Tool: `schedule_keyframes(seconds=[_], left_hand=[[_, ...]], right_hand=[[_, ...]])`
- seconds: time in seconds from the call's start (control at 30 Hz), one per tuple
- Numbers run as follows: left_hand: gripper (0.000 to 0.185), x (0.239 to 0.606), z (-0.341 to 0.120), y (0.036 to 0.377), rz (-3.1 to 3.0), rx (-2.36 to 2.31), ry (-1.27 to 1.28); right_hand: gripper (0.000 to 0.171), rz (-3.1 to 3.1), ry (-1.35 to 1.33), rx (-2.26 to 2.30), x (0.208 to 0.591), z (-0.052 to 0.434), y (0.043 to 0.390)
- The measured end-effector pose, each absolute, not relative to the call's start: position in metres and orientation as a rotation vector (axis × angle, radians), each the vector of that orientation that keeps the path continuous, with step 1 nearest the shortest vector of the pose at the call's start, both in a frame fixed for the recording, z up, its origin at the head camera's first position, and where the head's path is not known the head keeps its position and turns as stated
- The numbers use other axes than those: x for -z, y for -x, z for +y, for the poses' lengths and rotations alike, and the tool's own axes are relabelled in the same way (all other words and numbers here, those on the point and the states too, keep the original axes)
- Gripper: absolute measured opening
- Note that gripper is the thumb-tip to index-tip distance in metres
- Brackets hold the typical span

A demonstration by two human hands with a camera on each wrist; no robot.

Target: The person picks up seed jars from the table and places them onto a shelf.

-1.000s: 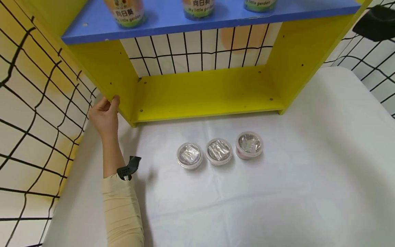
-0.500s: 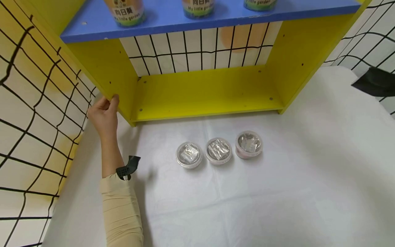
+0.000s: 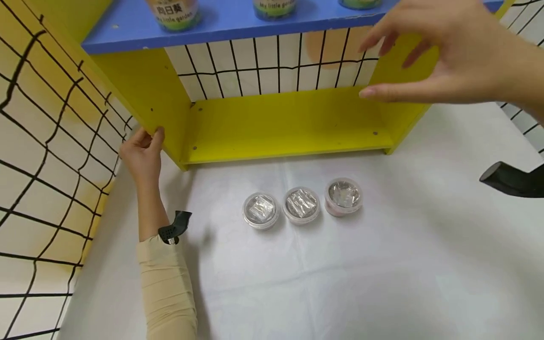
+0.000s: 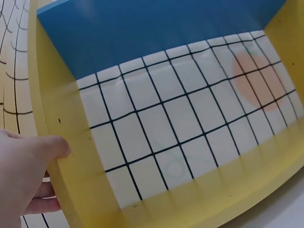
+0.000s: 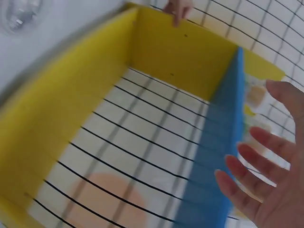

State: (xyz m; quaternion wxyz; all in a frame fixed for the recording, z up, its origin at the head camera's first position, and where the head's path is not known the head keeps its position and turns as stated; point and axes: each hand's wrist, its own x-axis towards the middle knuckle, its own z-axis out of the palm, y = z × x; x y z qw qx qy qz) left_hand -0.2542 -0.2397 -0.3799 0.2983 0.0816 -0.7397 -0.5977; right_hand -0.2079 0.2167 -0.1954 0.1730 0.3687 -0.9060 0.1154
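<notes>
My left hand [image 3: 143, 153] grips the front edge of the yellow left side panel [image 3: 146, 94] of a small shelf unit. In the left wrist view the thumb [image 4: 54, 146] lies on the panel's inner face and the fingers are on the outer side. My right hand [image 3: 463, 56] is held up in front of the unit's right side, thumb and fingers spread apart, holding nothing. Nearest to it is the blue shelf board [image 3: 238, 35], which carries three printed cups: one on the left [image 3: 174, 14], one in the middle [image 3: 275, 7], one at the right [image 3: 360, 3].
Three round clear tubs with silvery wrapped contents, left [image 3: 261, 211], middle [image 3: 301, 205] and right [image 3: 343, 197], stand in a row on the white table [image 3: 361, 283]. Black wire grid panels [image 3: 46, 189] flank and back the unit. Its yellow bottom board [image 3: 276, 125] lies below the blue one.
My right hand has come into the head view from the right, up to the shelf's right side. My left hand keeps its grip on the panel. The tubs have stayed in place.
</notes>
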Motion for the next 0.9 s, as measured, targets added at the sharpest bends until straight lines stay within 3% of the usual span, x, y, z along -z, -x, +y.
schedule_keyframes(seconds=[0.27,0.47,0.9], left_hand=[[0.024,0.378,-0.246,0.254,-1.805,1.750,-0.133],[0.023,0.378,-0.246,0.252,-1.807,1.761,-0.147],[0.024,0.367,-0.241,0.244,-1.798,1.808,-0.138]], right_hand=[[0.045,-2.834,-1.215,-0.399,0.249,0.198,0.193],[0.045,-3.087,-1.213,-0.353,0.285,0.190,0.185],[0.054,-3.072,-1.311,-0.252,0.321,0.187,0.167]])
